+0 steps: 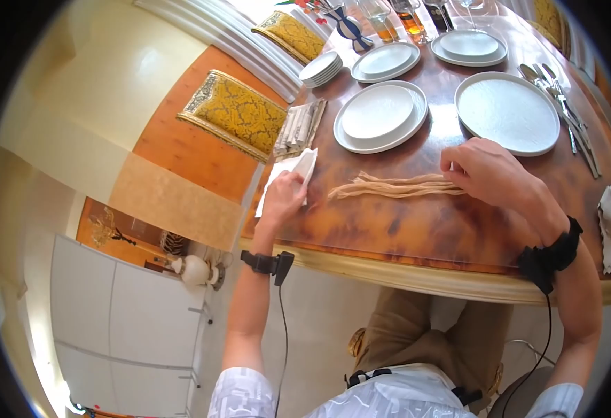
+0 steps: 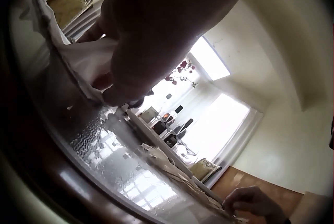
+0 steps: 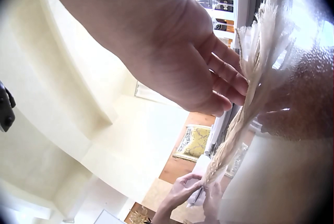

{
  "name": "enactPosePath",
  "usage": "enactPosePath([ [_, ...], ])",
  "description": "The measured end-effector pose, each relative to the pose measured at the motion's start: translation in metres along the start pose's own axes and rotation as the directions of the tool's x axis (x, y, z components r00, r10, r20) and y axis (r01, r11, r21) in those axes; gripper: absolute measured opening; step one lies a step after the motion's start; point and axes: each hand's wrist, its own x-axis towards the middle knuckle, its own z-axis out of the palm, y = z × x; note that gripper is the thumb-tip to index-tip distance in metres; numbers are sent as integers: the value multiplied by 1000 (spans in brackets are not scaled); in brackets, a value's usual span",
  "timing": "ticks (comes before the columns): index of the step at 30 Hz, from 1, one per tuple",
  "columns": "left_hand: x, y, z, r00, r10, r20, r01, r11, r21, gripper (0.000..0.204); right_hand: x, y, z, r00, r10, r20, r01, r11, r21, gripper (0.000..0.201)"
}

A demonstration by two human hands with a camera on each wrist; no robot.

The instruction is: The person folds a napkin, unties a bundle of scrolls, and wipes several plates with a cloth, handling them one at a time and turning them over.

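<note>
My left hand [image 1: 284,197] pinches a white napkin [image 1: 275,171] near the table's left edge. In the left wrist view the napkin [image 2: 87,59] is bunched between thumb and fingers, with one side raised. A bundle of beige fringed cords [image 1: 396,186] lies along the table in front of me. At the bundle's right end is my right hand [image 1: 490,171], its fingers loosely bent. In the right wrist view the fingertips are right at the cords [image 3: 235,125], close to their frayed end, with the thumb apart from the fingers.
Beyond the cords stand stacked white plates [image 1: 380,115] and a large plate [image 1: 507,113]. Spoons and knives [image 1: 563,104] lie at the right. Rolled napkins [image 1: 298,129] sit at the left, small plates [image 1: 320,68] behind them. A vase [image 1: 350,29], bottles and glasses stand at the back.
</note>
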Motion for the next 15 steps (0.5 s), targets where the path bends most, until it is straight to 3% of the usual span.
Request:
enactPosePath([
  [2,2,-13,5,1000,-14,-26,14,1000,6,24,0,1,2,1000,-4,-4,4,1000,3,12],
  [5,7,-35,3,986,-162,49,169,957,-234,22,0,2,0,1000,-4,2,4,1000,-7,12],
  [9,5,-84,22,954,-252,165,296,683,-668,23,0,0,1,1000,-2,2,2,1000,-18,12],
  [11,1,-90,23,931,-267,248,353,492,-796,23,0,3,3,1000,-20,-17,20,1000,-1,12],
  [14,2,-97,32,929,-268,254,333,313,-889,25,-1,2,2,1000,-10,-18,10,1000,1,11],
  [15,2,-102,37,939,-273,207,306,396,-866,24,-1,0,2,1000,-3,-13,3,1000,-1,11],
])
